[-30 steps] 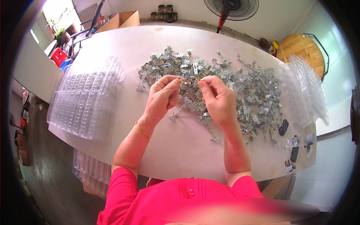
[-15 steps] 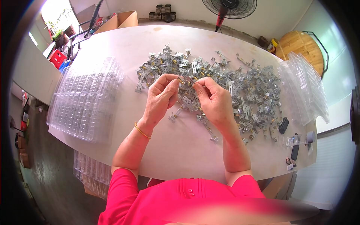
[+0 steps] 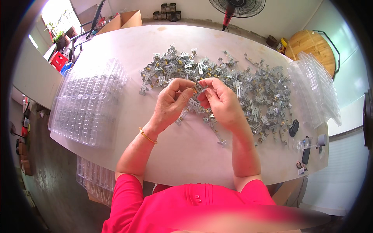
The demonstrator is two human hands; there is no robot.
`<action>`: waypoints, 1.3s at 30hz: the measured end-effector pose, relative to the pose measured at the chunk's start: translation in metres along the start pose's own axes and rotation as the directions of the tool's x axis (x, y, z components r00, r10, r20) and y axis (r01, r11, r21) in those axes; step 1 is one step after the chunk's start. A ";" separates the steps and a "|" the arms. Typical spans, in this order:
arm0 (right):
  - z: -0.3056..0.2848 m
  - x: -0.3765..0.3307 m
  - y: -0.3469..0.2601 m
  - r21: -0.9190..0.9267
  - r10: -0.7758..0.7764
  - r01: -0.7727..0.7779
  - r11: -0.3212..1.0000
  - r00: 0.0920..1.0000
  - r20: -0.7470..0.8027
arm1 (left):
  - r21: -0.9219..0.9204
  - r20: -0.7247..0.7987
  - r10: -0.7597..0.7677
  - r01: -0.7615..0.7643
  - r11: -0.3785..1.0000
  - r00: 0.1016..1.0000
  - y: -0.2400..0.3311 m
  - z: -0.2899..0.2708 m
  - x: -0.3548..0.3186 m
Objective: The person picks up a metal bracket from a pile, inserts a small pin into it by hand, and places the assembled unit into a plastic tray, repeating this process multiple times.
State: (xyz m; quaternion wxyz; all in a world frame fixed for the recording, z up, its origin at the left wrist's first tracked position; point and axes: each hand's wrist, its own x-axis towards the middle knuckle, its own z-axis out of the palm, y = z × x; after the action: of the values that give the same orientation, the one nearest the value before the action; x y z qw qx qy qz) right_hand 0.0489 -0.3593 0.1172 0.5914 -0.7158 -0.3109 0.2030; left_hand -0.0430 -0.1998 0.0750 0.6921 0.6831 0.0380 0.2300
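Note:
A heap of small silvery metal brackets (image 3: 268,89), some with brass-coloured pieces, spreads over the white table. Above its near middle, my left hand (image 3: 173,101) and my right hand (image 3: 220,101) meet with the fingertips pinched. Between them is a small metal part with a brass-coloured bit (image 3: 194,89), mostly covered by my fingers. The left thumb and index finger grip it from one side, the right ones from the other. Whether it is one piece or two, I cannot tell. A yellow bangle (image 3: 147,136) circles my left wrist.
Stacked clear plastic trays (image 3: 83,105) stand on the left, with more clear trays (image 3: 314,91) on the right. Near the right edge lie a black oval object (image 3: 294,128) and a grey tape roll (image 3: 322,140). Beyond the table are a fan (image 3: 237,6) and a cardboard box (image 3: 126,21).
My hands have come closer together and a little lower. The right fingers have curled round more, with the fingertips now nearer the left thumb.

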 end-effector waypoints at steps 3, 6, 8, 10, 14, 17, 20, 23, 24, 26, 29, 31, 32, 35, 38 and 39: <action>-0.012 0.006 0.005 0.175 0.050 -0.068 0.982 0.993 0.105 | -0.059 0.048 -0.029 0.032 0.998 0.998 0.002 -0.002 0.001; -0.019 0.008 -0.001 0.202 0.107 -0.142 0.969 0.979 0.175 | -0.085 0.106 -0.050 0.060 0.995 0.993 0.007 -0.005 0.003; -0.022 0.010 0.007 0.141 0.072 -0.099 0.985 0.981 0.182 | -0.064 0.127 -0.053 0.062 0.996 0.990 0.007 -0.005 0.002; -0.022 0.011 0.010 0.080 0.039 -0.055 0.995 0.980 0.193 | -0.055 0.218 -0.062 0.076 0.996 0.974 0.007 -0.006 0.002; -0.015 0.011 0.009 0.121 -0.075 0.071 0.990 0.997 0.030 | -0.038 0.280 -0.101 0.116 0.993 0.955 0.006 -0.001 0.001; -0.013 0.007 0.004 0.171 -0.170 0.181 0.969 0.982 -0.077 | -0.146 0.253 -0.267 0.309 0.940 0.930 0.010 -0.003 0.005; -0.015 0.004 0.002 -0.021 -0.368 0.367 0.930 0.930 -0.015 | -0.244 0.197 -0.275 0.319 0.916 0.941 0.005 -0.013 0.008; -0.012 0.003 0.002 -0.199 -0.494 0.504 0.841 0.864 0.097 | -0.306 0.205 -0.310 0.362 0.881 0.928 0.010 -0.014 0.009; -0.012 0.003 0.002 -0.226 -0.490 0.505 0.833 0.863 0.121 | -0.319 0.215 -0.335 0.390 0.864 0.917 0.010 -0.015 0.009; -0.012 0.004 0.003 -0.203 -0.487 0.497 0.844 0.868 0.097 | -0.332 0.225 -0.357 0.416 0.847 0.907 0.012 -0.015 0.010; -0.011 0.004 0.005 -0.080 -0.415 0.414 0.907 0.910 0.007 | -0.516 0.349 -0.299 0.449 0.730 0.888 0.012 -0.019 0.014; -0.012 0.004 0.004 0.025 -0.336 0.337 0.941 0.941 -0.049 | -0.638 0.364 -0.166 0.375 0.673 0.917 0.000 -0.025 0.016; -0.012 0.006 0.004 0.145 -0.269 0.280 0.949 0.959 -0.092 | -0.638 0.361 -0.163 0.371 0.675 0.918 -0.005 -0.025 0.016; -0.014 0.008 0.005 0.279 -0.177 0.210 0.937 0.974 -0.138 | -0.589 0.201 -0.010 0.129 0.798 0.980 -0.004 -0.015 0.013; -0.010 0.010 0.009 0.313 -0.122 0.161 0.936 0.983 -0.140 | -0.394 0.156 0.112 -0.042 0.918 0.981 0.003 -0.005 0.008; -0.009 0.011 0.009 0.330 -0.089 0.128 0.935 0.987 -0.131 | -0.413 0.168 0.127 -0.048 0.910 0.978 -0.004 -0.007 0.009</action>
State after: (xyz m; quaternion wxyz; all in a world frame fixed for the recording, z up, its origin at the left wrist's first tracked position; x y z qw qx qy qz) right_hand 0.0644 -0.3589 0.1107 0.7324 -0.5958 -0.2766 0.1792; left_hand -0.0363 -0.1897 0.0728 0.8083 0.5441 -0.1080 0.1972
